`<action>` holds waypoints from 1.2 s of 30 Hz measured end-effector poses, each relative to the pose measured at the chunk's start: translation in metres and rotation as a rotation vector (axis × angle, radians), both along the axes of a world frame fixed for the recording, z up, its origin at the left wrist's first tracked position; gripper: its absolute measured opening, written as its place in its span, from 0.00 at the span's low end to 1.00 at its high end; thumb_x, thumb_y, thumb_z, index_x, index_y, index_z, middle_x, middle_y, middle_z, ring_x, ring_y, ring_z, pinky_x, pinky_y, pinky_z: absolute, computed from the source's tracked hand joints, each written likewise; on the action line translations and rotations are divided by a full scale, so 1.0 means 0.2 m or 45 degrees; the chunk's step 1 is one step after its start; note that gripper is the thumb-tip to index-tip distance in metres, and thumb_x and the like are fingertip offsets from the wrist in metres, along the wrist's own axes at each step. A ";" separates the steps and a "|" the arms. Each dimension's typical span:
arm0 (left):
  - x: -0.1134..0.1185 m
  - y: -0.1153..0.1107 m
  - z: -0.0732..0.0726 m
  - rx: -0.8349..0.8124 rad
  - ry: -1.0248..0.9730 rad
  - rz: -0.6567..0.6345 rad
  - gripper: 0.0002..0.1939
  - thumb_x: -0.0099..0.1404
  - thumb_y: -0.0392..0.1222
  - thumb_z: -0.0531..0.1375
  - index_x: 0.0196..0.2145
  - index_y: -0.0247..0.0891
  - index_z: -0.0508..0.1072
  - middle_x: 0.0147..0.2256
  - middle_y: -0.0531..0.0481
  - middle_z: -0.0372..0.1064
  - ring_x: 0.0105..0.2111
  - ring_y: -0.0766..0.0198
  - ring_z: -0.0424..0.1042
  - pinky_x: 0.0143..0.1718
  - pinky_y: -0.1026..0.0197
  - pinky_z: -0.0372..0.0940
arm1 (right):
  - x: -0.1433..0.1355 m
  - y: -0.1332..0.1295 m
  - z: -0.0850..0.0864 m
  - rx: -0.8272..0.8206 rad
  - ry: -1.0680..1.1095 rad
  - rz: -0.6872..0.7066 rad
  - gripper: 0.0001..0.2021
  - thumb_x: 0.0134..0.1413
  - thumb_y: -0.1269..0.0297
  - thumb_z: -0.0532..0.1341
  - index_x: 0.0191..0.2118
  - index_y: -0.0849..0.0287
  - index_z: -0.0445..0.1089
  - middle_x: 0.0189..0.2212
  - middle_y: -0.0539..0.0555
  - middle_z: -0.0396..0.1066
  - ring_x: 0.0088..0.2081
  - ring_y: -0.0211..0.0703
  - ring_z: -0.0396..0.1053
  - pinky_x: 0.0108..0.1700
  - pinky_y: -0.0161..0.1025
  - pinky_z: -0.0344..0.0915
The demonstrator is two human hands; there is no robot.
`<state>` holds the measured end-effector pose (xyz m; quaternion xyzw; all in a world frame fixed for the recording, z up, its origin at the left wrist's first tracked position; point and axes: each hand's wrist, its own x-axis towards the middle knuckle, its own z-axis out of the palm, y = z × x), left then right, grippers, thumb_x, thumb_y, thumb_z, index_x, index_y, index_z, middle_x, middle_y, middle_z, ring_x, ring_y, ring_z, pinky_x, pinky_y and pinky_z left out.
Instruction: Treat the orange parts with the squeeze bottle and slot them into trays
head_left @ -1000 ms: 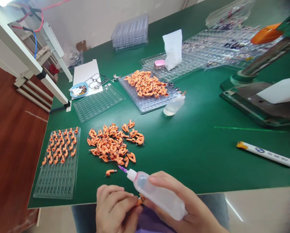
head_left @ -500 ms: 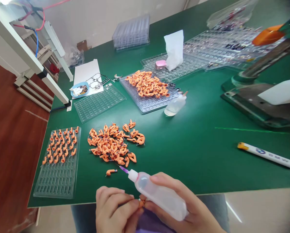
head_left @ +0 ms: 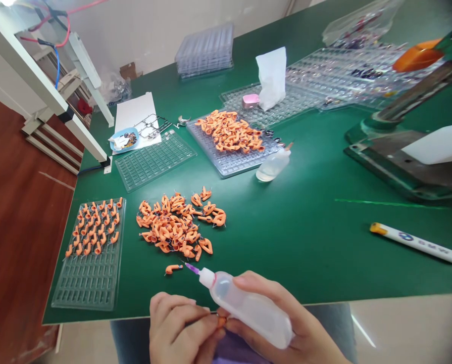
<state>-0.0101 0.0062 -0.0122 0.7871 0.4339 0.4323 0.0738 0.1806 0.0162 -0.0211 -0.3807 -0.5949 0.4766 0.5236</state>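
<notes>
In my right hand (head_left: 286,313) lies a translucent squeeze bottle (head_left: 248,306) with a purple needle tip that points to the upper left. My left hand (head_left: 184,326) is closed, its fingertips pinching a small orange curved piece (head_left: 221,321) at the table's front edge. The fingertips of my right hand touch that piece too, and most of it is hidden. Just beyond the needle, a single orange hook-shaped piece (head_left: 173,269) lies on the green table (head_left: 286,242). Behind it is a heap of similar orange pieces (head_left: 172,225) with dark ends and thin wires.
At left, a clear slotted tray (head_left: 87,283) holds rows of orange pieces. Farther back are another orange pile (head_left: 231,131) on stacked trays, a second bottle (head_left: 273,166) and a blue dish (head_left: 125,140). A white marker (head_left: 418,243) and a metal stand (head_left: 407,156) are on the right.
The bottle and its needle tip have shifted very slightly left and down. Both hands keep nearly the same pose, with the small orange piece between their fingertips.
</notes>
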 end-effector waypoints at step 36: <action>0.01 0.03 0.04 0.110 0.093 0.002 0.07 0.70 0.35 0.59 0.37 0.40 0.78 0.32 0.52 0.78 0.34 0.63 0.74 0.40 0.56 0.63 | -0.03 -0.05 0.04 -0.616 0.426 -0.082 0.20 0.56 0.57 0.71 0.53 0.44 0.68 0.32 0.48 0.77 0.31 0.38 0.76 0.32 0.29 0.73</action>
